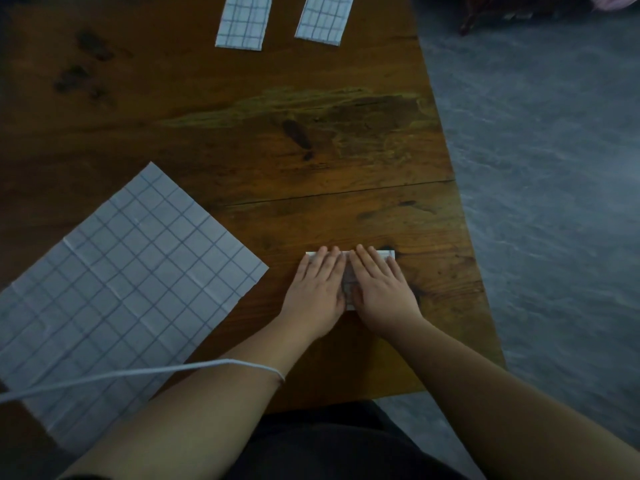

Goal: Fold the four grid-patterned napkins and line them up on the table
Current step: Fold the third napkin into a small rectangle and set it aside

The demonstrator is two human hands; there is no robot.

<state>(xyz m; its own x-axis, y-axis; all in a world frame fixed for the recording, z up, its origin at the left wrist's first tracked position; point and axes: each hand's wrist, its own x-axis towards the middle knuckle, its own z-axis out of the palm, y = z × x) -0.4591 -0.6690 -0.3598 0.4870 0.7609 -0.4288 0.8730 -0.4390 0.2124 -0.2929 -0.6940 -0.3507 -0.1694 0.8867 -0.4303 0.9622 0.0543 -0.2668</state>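
A small folded grid napkin [349,284] lies near the table's front right. My left hand [317,294] and my right hand [382,289] press flat on it side by side, fingers straight, covering most of it. An unfolded grid napkin [117,282] lies spread at the front left. Two folded grid napkins lie side by side at the far edge: one [242,20] on the left, the other [325,17] to its right.
The wooden table [311,150] ends at a slanted right edge, with grey floor [554,168] beyond it. A white cord [138,374] runs from my left wrist off to the left, over the unfolded napkin's near corner.
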